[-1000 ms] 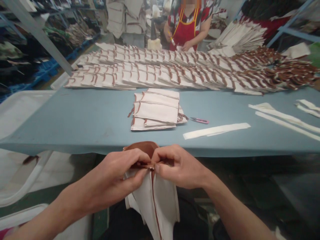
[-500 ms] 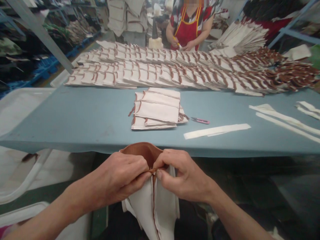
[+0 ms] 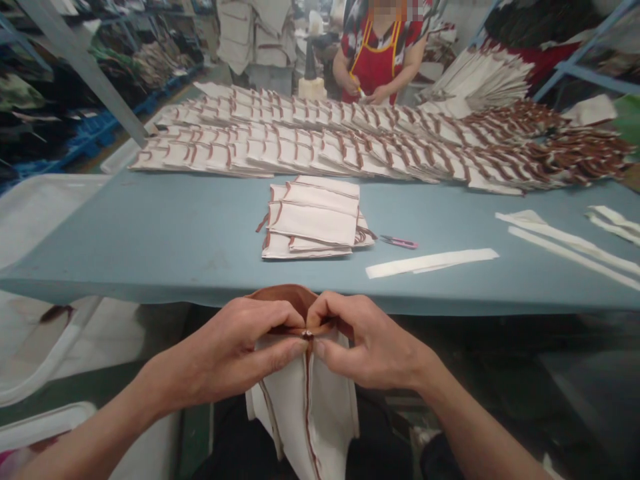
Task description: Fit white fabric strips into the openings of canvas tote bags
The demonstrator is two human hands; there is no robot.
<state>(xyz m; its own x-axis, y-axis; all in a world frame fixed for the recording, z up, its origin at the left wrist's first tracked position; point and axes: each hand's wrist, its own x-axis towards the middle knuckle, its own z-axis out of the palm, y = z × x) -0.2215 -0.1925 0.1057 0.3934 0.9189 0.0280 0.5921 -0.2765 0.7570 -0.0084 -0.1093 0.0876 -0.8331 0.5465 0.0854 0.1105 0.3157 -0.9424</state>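
Note:
Between my hands hangs a cream fabric pouch (image 3: 287, 393) with brown edging and a brown inside, its mouth facing up. My left hand (image 3: 255, 343) pinches the brown rim just left of the seam, thumb in front and fingers curled over the edge. On the other side of the seam, my right hand (image 3: 357, 340) grips the rim the same way. The two thumb tips nearly meet at the top of the vertical brown seam. Small pale bits show at the seam top between the fingertips. The pouch's lower end runs out of view.
On the blue table (image 3: 150, 233) lies a small stack of cream pouches (image 3: 317, 223). Beside it are thread snips (image 3: 400, 242) and pale strips (image 3: 433, 263). Long rows of pouches (image 3: 295, 143) cover the far side, where a person in a red apron (image 3: 377, 67) works. White trays (image 3: 45, 193) stand left.
My left fingers have shifted and bent upward, with the thumb now lower and more visible. The rim at the seam has turned slightly, showing pale bits. Both hands keep hold of the pouch.

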